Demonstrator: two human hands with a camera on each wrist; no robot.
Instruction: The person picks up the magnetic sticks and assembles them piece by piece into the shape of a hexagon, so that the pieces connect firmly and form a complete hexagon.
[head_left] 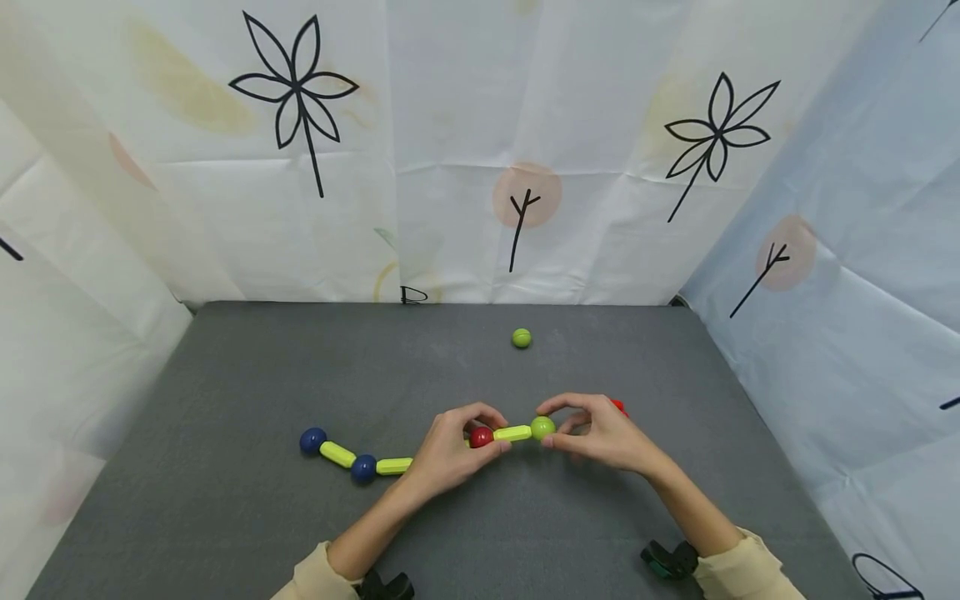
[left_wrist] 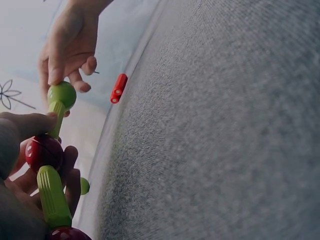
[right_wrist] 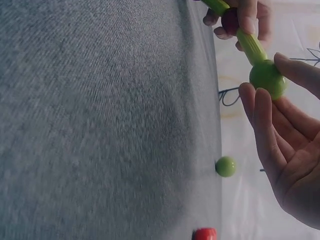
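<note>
A chain of balls and yellow-green rods runs between both hands and off to the left. My left hand (head_left: 448, 448) grips it at a dark red ball (head_left: 482, 437), with the thumb along a rod (head_left: 513, 433). That rod joins a green ball (head_left: 543, 428), which my right hand (head_left: 606, 435) pinches between thumb and fingers. In the left wrist view another rod (left_wrist: 54, 197) leads from the held red ball to a second dark red ball (left_wrist: 69, 234). Farther left, the chain shows two blue balls (head_left: 364, 469) with a rod (head_left: 337, 454) between them; my left hand hides part of it.
A loose green ball (head_left: 521, 337) sits toward the back of the grey table (head_left: 300, 533). Red rods (left_wrist: 119, 88) lie beyond my right hand, mostly hidden by it in the head view. White printed cloth (head_left: 457, 100) hangs behind and at both sides.
</note>
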